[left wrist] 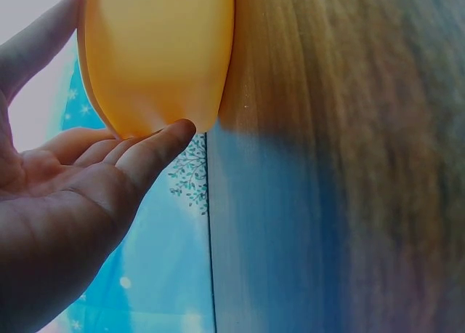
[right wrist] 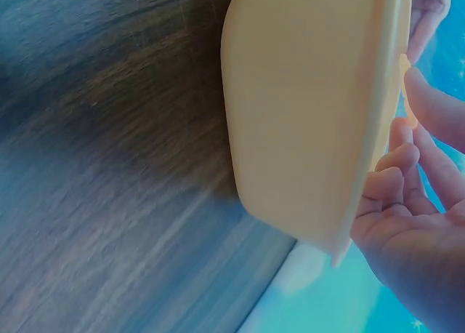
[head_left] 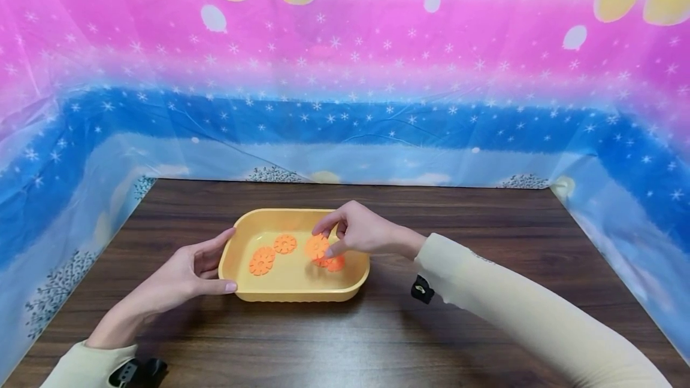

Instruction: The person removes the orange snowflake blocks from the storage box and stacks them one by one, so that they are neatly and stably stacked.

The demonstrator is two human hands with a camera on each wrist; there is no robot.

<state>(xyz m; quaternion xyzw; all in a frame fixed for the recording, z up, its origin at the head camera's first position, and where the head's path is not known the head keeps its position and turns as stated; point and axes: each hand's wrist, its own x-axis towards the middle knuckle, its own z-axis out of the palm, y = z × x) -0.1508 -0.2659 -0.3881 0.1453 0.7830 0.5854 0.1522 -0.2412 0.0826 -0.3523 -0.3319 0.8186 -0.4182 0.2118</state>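
A yellow plastic basin (head_left: 291, 296) rests on the wooden table. At its left end my left hand (head_left: 180, 274) grips it, thumb on the near corner and fingers along the left wall; the left wrist view shows those fingers against the basin wall (left wrist: 156, 64). Over the basin's right half, my right hand (head_left: 360, 229) pinches an orange notched interlocking disc (head_left: 317, 248) between thumb and index finger. In the right wrist view only the thin edge of that disc (right wrist: 407, 89) shows. Several like discs lie in the basin, at left (head_left: 262, 261), in the middle (head_left: 285, 244) and below the right hand (head_left: 335, 263).
The dark wooden table (head_left: 458, 208) extends around the basin on all sides. A pink and blue printed cloth (head_left: 377, 118) stands behind it and along both sides. Black straps with small devices (head_left: 422, 289) are worn on the wrists.
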